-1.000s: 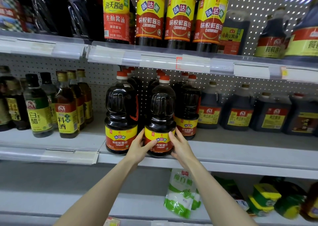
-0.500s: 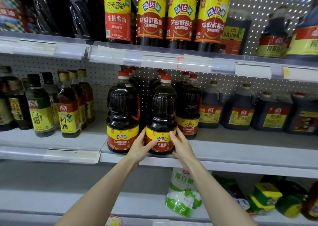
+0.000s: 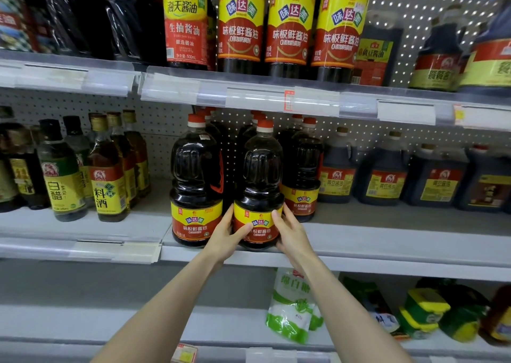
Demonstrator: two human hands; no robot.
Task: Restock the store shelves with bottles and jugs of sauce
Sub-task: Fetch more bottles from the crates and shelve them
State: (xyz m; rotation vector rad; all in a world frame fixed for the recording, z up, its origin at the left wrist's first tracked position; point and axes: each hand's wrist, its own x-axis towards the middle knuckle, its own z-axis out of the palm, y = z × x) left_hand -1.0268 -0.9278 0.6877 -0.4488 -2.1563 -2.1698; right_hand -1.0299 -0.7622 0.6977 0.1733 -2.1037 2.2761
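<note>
A large dark soy sauce jug [image 3: 261,174] with an orange cap and a yellow-and-red label stands at the front edge of the middle shelf [image 3: 387,241]. My left hand [image 3: 228,235] grips its base from the left, thumb across the label. My right hand [image 3: 290,231] holds the base from the right. A matching jug [image 3: 196,180] stands just to its left, and another matching jug [image 3: 302,174] sits behind on the right, with more orange caps lined up behind them.
Slim vinegar and cooking-wine bottles [image 3: 107,174] fill the shelf's left end; squat dark jugs [image 3: 384,177] fill the right. Tall soy bottles [image 3: 290,22] line the upper shelf. A white-green bag [image 3: 290,307] and green-yellow packs [image 3: 425,310] lie on the lower shelf.
The view has shifted slightly. Both hands stay on the jug's base, and the jug sits in about the same spot on the shelf.
</note>
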